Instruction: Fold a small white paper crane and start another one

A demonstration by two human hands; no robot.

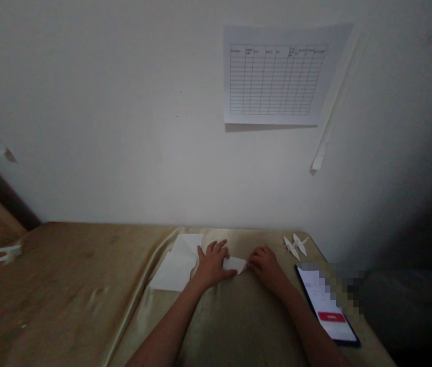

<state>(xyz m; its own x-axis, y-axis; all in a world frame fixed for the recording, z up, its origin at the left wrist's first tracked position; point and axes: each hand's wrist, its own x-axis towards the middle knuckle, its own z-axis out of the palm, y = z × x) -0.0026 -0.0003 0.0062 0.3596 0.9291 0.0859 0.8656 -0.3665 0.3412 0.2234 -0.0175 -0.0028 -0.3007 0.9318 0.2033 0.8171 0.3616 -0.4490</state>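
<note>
A small folded piece of white paper (235,263) lies on the gold satin cloth between my hands. My left hand (213,265) rests over its left end with fingers spread and the thumb along the near edge. At the paper's right corner, my right hand (265,264) has its fingertips pinched together on it. Larger white paper sheets (172,265) lie just left of my left hand, partly covered by it. Two white folded paper cranes (294,246) sit beyond my right hand, near the cloth's far right corner.
A phone (328,308) with a lit screen lies right of my right forearm. Another white folded paper piece (5,253) is at far left. The wall (143,127) rises behind the table, with a printed chart (277,79) on it.
</note>
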